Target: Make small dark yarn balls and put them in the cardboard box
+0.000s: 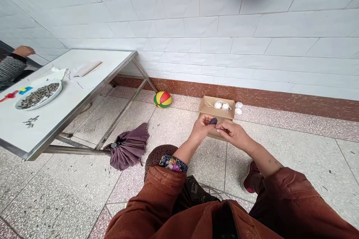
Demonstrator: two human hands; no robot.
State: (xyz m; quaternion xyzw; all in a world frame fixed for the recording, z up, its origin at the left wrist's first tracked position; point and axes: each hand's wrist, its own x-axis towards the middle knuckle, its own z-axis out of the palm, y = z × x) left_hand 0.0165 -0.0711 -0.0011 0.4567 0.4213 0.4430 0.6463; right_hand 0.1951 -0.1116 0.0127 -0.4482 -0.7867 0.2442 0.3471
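Above a cardboard box on the floor, my left hand (204, 126) is closed on a small dark purple piece (213, 121) that looks knitted or crocheted. My right hand (230, 133) is pinched close beside it, fingertips almost meeting the left ones; what it pinches is too small to make out. The open cardboard box (203, 109) stands against the wall, partly covered by my hands. White yarn balls (218, 104) with loose strands lie in its far part. More white balls (238, 108) rest on the floor at its right side.
At left stands a metal-framed table (84, 54) bearing a plate of sunflower seeds (42, 95). A folded purple umbrella (130, 147) leans by its leg. A coloured ball (162, 99) lies near the wall. Another person's hand (24, 50) shows at far left.
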